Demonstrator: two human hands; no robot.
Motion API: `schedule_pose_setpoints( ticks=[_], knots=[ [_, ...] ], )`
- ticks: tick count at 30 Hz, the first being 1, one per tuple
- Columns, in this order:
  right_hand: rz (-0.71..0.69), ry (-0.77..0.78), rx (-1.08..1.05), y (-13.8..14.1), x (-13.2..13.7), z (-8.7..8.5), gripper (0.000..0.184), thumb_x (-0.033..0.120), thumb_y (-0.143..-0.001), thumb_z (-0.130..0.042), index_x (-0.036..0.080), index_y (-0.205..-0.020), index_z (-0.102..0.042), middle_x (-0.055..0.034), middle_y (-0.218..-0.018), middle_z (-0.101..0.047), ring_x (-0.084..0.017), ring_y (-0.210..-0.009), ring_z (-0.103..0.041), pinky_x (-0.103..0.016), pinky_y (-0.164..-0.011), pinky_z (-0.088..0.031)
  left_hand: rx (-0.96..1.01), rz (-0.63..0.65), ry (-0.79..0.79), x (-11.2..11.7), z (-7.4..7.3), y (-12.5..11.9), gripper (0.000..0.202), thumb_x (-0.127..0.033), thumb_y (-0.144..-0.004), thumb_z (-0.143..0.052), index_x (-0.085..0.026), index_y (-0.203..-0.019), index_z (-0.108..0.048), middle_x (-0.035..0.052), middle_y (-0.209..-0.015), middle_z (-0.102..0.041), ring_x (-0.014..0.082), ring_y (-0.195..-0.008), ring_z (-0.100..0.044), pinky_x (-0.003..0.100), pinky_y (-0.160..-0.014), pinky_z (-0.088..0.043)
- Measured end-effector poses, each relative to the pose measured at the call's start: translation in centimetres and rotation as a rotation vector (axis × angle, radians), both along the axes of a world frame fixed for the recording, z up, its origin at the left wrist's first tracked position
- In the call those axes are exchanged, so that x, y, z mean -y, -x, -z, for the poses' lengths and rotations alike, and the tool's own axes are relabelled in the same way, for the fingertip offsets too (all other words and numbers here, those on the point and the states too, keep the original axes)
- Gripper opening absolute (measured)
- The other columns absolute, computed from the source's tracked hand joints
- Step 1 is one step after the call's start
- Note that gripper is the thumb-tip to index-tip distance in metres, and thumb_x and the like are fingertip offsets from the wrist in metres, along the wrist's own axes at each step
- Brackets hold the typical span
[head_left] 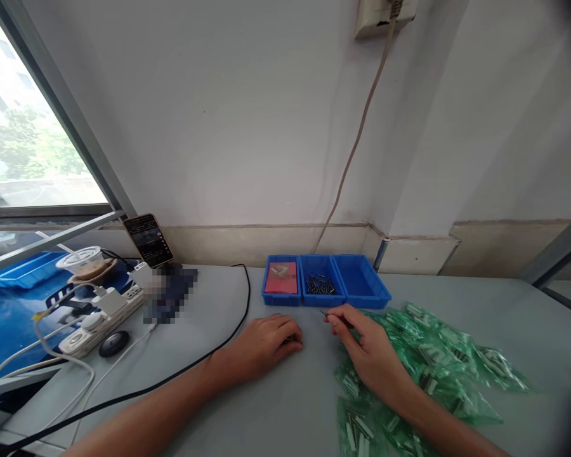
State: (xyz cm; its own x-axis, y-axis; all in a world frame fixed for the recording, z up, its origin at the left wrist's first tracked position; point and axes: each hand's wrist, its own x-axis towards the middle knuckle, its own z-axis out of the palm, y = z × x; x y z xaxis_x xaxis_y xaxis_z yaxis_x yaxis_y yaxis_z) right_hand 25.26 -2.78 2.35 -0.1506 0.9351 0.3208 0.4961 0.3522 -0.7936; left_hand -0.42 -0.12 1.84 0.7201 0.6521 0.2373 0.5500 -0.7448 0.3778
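Green plastic packets [438, 368] heaped under the right hand [371, 349], which pinches a thin dark pin [324, 313]; blue three-bin plastic tray [366, 298] set within easy reach; left hand [266, 346] curled palm-down, hold unseen.

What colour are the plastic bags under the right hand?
The plastic bags are translucent green, seen in the head view.
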Motion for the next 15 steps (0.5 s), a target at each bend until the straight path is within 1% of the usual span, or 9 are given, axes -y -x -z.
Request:
schedule_pose_setpoints(
  ticks=[4,11,15],
  knots=[
    [-0.004,0.001,-0.009,-0.1,0.1,0.1,0.030,0.045,-0.109,-0.048,0.026,-0.099,-0.069,-0.0026,-0.090,-0.071,-0.023,-0.084,-0.066,-0.030,-0.069,-0.047,-0.004,0.000,-0.007,0.0,0.0,-0.1,0.008,-0.027,-0.110,-0.058,-0.021,-0.107,-0.063,0.0017,-0.104,-0.071,0.0184,-0.095,-0.068,0.027,-0.083,-0.048],
    [-0.006,0.021,-0.018,-0.1,0.0,0.2,0.030,0.045,-0.109,-0.048,0.026,-0.099,-0.068,-0.0020,-0.090,-0.070,-0.022,-0.084,-0.064,-0.031,-0.071,-0.047,-0.028,-0.011,-0.067,-0.3,1.0,0.1,0.013,-0.027,-0.113,-0.050,-0.021,-0.110,-0.062,0.0020,-0.101,-0.070,0.0188,-0.092,-0.067,0.028,-0.081,-0.048],
    [0.005,0.036,-0.012,-0.1,0.0,0.3,0.030,0.047,-0.109,-0.049,0.026,-0.100,-0.068,-0.0019,-0.092,-0.071,-0.022,-0.085,-0.064,-0.030,-0.065,-0.043,-0.040,-0.006,-0.070,-0.2,1.2,0.3,0.014,-0.024,-0.114,-0.046,-0.021,-0.112,-0.060,0.0024,-0.102,-0.070,0.0189,-0.092,-0.067,0.028,-0.082,-0.048]
  ],
)
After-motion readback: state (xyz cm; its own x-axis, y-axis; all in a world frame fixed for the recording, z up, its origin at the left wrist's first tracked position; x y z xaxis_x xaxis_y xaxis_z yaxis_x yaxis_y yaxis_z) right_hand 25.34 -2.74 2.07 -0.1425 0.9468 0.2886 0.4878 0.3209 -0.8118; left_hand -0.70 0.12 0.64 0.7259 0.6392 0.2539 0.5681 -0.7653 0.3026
